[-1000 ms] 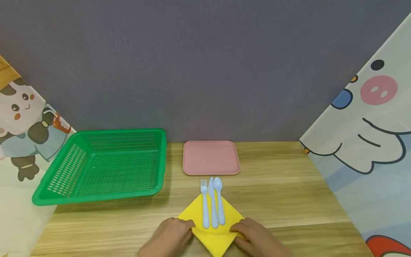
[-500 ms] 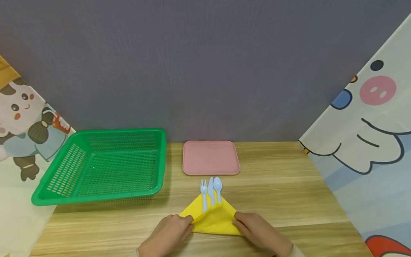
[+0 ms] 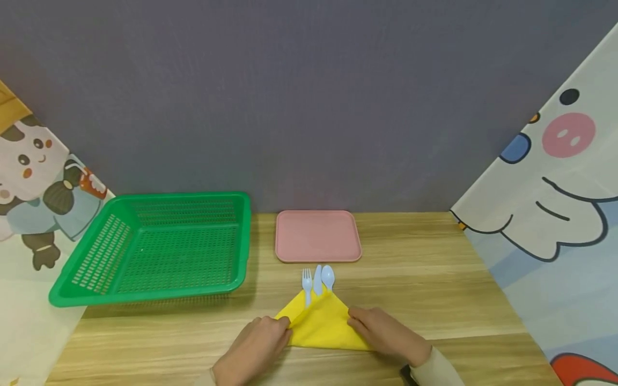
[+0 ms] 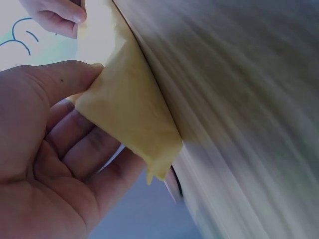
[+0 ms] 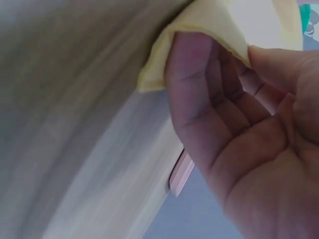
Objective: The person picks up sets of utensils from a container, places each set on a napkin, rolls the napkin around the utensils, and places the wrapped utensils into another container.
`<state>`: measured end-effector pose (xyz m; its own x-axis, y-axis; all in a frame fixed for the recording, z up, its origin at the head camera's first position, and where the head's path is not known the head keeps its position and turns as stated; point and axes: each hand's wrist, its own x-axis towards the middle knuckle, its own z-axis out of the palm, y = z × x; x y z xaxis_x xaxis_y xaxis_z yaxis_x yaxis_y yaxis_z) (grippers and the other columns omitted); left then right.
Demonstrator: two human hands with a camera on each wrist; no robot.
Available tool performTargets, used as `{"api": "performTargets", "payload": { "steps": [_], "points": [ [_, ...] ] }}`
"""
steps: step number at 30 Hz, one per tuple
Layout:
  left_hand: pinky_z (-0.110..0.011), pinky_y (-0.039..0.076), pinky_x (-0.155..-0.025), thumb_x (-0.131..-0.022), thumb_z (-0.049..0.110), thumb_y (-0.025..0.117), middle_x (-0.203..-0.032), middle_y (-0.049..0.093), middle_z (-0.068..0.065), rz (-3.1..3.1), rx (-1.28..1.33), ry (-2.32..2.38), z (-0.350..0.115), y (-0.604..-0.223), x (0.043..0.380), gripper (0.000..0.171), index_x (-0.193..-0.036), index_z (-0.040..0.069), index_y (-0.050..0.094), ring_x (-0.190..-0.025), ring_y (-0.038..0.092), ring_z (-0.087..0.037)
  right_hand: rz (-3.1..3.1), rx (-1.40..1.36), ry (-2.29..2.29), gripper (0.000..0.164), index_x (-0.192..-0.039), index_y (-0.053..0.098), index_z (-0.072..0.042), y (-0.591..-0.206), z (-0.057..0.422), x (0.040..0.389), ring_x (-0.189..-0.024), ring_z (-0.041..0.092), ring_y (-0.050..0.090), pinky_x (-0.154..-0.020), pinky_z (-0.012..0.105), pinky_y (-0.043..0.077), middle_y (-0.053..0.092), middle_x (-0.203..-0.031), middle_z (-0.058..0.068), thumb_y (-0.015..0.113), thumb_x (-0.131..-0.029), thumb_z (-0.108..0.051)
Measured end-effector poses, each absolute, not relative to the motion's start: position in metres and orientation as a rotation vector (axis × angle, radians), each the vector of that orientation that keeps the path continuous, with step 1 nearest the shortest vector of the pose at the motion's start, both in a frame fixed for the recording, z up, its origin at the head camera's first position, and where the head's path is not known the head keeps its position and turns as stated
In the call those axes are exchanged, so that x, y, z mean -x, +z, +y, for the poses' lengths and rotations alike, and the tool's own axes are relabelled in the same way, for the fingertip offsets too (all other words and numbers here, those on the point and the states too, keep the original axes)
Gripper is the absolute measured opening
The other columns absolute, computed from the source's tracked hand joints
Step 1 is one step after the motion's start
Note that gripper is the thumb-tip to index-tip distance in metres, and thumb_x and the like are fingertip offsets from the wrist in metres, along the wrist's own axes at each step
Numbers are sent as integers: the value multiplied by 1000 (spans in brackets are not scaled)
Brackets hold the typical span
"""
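A yellow cloth napkin [image 3: 328,328] lies at the front of the table, its near part folded up over the handles of the cutlery. From its far edge stick out the tops of a pale blue fork [image 3: 307,280], knife [image 3: 317,279] and spoon [image 3: 328,276], side by side. My left hand [image 3: 260,340] pinches the fold at its left end; in the left wrist view the thumb presses the cloth against the fingers. At the right end my right hand [image 3: 381,329] pinches the fold too, thumb and fingers around the cloth edge in the right wrist view. The handles are hidden under the cloth.
Just beyond the cutlery sits a pink rectangular tray [image 3: 318,236]. A green slotted basket [image 3: 243,252] stands on the left side of the wooden table [image 3: 425,279]. A grey panel [image 3: 309,107] rises behind, with printed panels at both sides.
Both hands have brought the napkin's near corner up and away from me over the handles, then drawn the fold higher. The basket and tray stay where they were.
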<state>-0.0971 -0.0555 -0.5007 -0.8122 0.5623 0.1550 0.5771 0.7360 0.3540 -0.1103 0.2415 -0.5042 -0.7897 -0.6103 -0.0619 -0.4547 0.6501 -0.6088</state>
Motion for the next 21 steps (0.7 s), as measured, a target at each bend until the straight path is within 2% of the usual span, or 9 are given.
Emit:
{"api": "performTargets", "payload": {
  "steps": [12, 21],
  "points": [
    [-25, 29, -35, -84, 22, 61, -49, 35, 9, -2897, 836, -519, -54, -504, 102, 30, -59, 18, 44, -39, 30, -8, 2650, 946, -696, 18, -82, 43, -16, -500, 238, 121, -48, -1, 26, -42, 16, 30, 27, -60, -14, 41, -100, -19],
    [-26, 33, -41, -76, 15, 65, -54, 37, 7, -2914, 832, -516, -53, -506, 104, 25, -59, 15, 47, -45, 36, -10, 2740, 949, -527, 17, -82, 44, -18, -500, 235, 125, -48, 2, 28, -41, 19, 30, 28, -58, -13, 44, -98, -22]
  ]
}}
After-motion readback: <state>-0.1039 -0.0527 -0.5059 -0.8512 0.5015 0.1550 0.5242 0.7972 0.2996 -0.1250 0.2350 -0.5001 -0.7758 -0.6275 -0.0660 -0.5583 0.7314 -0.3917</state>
